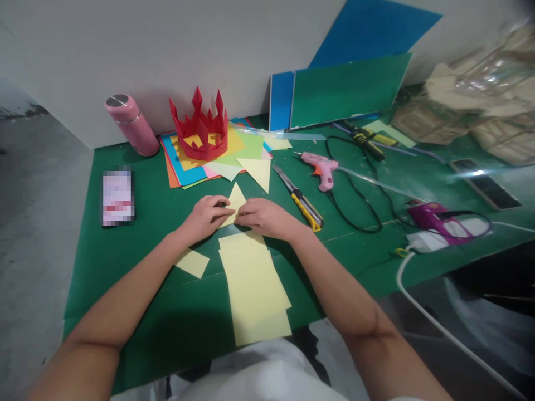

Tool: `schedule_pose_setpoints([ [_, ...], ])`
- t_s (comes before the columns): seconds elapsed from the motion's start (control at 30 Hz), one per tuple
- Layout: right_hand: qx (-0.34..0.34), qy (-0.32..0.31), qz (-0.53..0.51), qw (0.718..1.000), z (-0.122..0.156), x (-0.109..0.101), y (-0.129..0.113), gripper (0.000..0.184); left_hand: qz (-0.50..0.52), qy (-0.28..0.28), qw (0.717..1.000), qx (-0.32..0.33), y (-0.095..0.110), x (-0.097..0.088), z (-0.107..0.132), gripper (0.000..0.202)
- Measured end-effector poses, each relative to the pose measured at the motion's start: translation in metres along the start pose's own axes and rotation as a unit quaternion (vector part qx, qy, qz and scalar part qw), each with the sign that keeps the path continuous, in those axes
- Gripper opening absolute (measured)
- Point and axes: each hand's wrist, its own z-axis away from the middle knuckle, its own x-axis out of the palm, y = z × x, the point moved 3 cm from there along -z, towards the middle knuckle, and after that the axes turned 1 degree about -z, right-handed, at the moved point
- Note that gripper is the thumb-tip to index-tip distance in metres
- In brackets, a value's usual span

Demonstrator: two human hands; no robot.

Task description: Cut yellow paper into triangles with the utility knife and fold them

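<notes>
A pale yellow paper (236, 194) with a pointed top lies on the green table between my hands. My left hand (207, 216) presses its left side with bent fingers. Pinched at the lower right edge is my right hand (263, 214), its fingers drawn together. The paper's lower corners are partly covered by the fingers. Nearer to me lie overlapping pale yellow sheets (253, 284), and a small yellow piece (193, 263) sits by my left forearm. Beyond my hands is a yellow paper triangle (259, 171).
A red paper crown (203, 142) stands on coloured sheets (190, 175) beside a pink bottle (136, 128). To the right are a yellow utility knife (307, 209) with its blade out, a pink glue gun (320, 167), black cable, a power strip (430, 239) and a phone (487, 186).
</notes>
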Motion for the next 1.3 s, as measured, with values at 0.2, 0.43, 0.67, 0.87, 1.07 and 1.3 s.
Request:
schedule_pose_setpoints([
  [0.2,-0.030,0.000,-0.003,1.000,-0.012,0.006,-0.011,0.028,0.002,-0.023,1.000,-0.020,-0.001,-0.001,-0.001,0.021],
  [0.43,-0.032,-0.003,-0.009,0.999,-0.024,0.019,-0.021,0.030,0.020,-0.029,0.999,-0.032,0.001,-0.002,-0.001,0.025],
  [0.67,0.025,0.005,-0.023,0.999,-0.007,-0.003,-0.009,0.030,0.009,-0.020,0.999,-0.022,0.001,-0.002,-0.001,0.023],
  [0.87,0.131,0.008,0.002,0.991,0.021,-0.028,0.015,0.030,0.009,-0.008,1.000,-0.012,0.001,-0.001,0.000,0.025],
  [1.07,0.182,0.051,0.026,0.982,0.033,-0.037,0.025,0.028,0.000,-0.016,0.999,-0.034,0.004,-0.002,0.001,0.023],
  [1.3,0.393,0.147,0.124,0.899,0.083,-0.034,0.060,0.032,-0.002,-0.033,0.997,-0.075,0.007,-0.001,0.003,0.042],
])
